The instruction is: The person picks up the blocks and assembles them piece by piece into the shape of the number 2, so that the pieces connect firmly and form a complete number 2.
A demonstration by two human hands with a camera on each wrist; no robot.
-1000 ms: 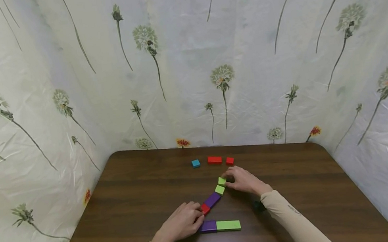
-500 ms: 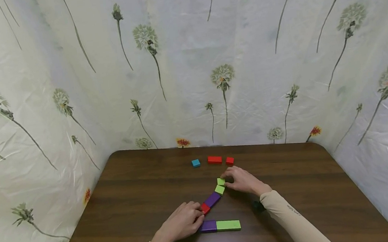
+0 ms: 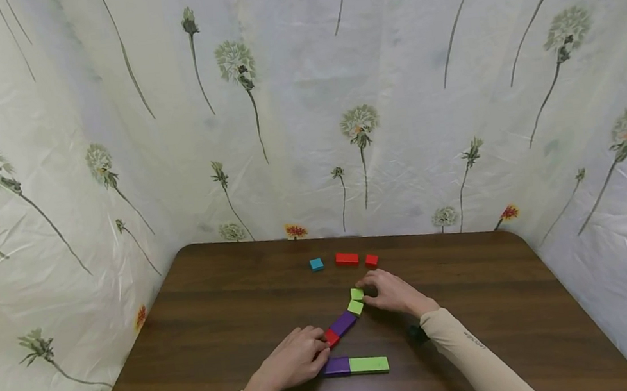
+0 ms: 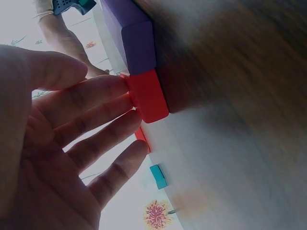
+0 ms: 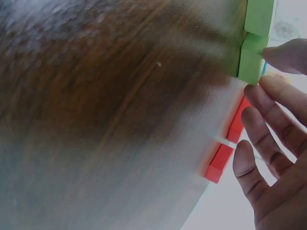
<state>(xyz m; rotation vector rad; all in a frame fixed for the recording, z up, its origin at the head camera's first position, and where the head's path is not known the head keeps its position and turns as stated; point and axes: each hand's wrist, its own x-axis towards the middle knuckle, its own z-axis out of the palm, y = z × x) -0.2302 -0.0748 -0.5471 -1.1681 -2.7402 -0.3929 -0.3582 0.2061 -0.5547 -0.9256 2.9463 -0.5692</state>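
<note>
A slanting row of blocks lies on the table in the head view: a red block, a purple block and two small green blocks, the nearer one and the far-end one. My left hand has its extended fingertips against the red block, thumb held apart. My right hand pinches the far-end green block between thumb and index finger, its other fingers spread. Closer to me, a second purple block, partly behind my left hand, sits end to end with a long green block.
Toward the back of the brown table lie a blue block, a longer red block and a small red block. A flower-printed curtain hangs behind the table and along its sides.
The far-end green block has turned slightly and shifted a little left under my right hand's fingers. My left hand stays at the red block.
</note>
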